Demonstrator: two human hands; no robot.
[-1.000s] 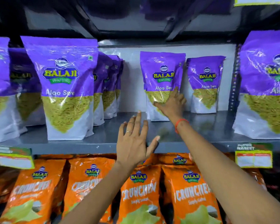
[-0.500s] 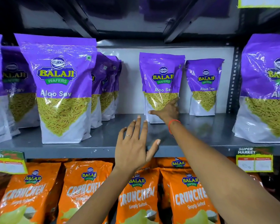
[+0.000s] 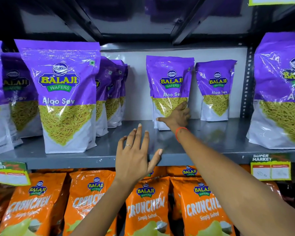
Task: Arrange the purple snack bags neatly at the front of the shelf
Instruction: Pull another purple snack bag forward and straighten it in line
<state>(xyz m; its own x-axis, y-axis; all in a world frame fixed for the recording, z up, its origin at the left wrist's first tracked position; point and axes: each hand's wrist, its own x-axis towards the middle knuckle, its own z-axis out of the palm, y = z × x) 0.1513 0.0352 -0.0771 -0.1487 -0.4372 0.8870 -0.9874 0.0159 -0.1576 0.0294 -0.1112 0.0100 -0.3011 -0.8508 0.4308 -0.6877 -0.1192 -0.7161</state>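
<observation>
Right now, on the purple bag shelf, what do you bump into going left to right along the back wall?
Row of purple bags → bare wall → purple bag under the right hand → smaller-looking purple bag → shelf post.

Glossy, crinkled plastic film covers the purple Aloo Sev bags (image 3: 63,99); the orange Crunchem bags (image 3: 148,206) shine likewise. The grey shelf (image 3: 211,142) is smooth, faintly reflective painted metal.

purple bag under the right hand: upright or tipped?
Upright. The purple bag stands on its base at the back of the shelf; the right hand grips its lower right edge.
</observation>
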